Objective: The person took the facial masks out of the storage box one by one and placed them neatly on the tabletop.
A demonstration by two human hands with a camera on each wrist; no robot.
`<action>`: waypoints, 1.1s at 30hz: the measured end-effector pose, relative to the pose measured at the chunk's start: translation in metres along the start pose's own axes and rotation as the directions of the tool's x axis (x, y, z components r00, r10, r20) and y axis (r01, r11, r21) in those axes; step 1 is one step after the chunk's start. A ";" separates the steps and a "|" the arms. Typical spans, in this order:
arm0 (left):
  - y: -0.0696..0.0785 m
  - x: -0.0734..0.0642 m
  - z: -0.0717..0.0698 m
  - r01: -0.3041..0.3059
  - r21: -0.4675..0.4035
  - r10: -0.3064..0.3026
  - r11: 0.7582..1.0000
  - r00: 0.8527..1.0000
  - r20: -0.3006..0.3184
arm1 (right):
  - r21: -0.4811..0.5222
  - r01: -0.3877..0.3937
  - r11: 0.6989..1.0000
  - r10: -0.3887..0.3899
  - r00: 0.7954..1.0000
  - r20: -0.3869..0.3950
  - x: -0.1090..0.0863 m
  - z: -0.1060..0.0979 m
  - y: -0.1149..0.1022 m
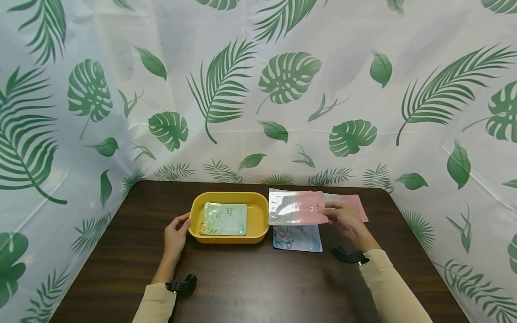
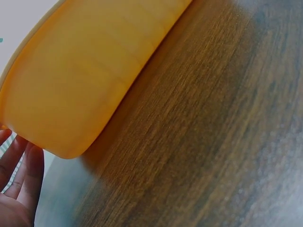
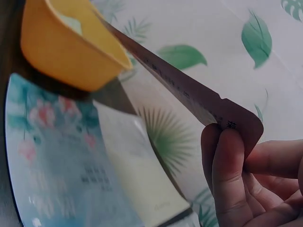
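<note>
My right hand (image 1: pixel 343 217) pinches the right end of a flat pink packet (image 1: pixel 299 208) with a pale, shiny left part. In the right wrist view the pink packet (image 3: pixel 189 97) is seen nearly edge-on, its corner between thumb and fingers. Its left end reaches the right rim of a yellow tray (image 1: pixel 258 215). A green-and-white packet (image 1: pixel 226 219) with a leaf print lies in the tray. At the tray's left end is my left hand (image 1: pixel 176 233); in the left wrist view its fingertips (image 2: pixel 34 158) touch the outer wall.
Below the held packet, a blue floral packet (image 1: pixel 296 238) lies on the dark wooden table (image 1: pixel 242 282). Another pink packet (image 1: pixel 355 204) lies behind the right hand. A leaf-patterned white cloth (image 1: pixel 242 148) hangs at the back and sides.
</note>
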State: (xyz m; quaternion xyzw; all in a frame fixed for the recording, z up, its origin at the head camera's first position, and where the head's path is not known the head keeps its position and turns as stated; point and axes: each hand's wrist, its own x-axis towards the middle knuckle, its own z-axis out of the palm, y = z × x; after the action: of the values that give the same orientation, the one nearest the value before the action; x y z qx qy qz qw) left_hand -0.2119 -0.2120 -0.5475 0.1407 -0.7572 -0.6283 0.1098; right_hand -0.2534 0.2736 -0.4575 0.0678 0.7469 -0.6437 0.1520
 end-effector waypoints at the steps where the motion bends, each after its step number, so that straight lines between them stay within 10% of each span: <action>1: 0.000 0.000 0.000 0.001 0.001 -0.001 1.000 1.000 -0.001 | 0.004 0.000 1.000 0.000 1.000 0.001 0.000 -0.004 0.001; 33: 0.001 0.001 0.001 -0.017 -0.025 0.017 1.000 1.000 0.000 | -0.072 -0.111 0.991 0.104 0.991 -0.089 -0.027 -0.101 0.056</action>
State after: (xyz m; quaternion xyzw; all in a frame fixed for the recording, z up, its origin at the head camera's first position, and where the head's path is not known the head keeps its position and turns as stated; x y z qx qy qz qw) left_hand -0.2134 -0.2118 -0.5471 0.1326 -0.7506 -0.6367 0.1167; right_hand -0.2257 0.3840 -0.4893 0.1296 0.7722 -0.6018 0.1571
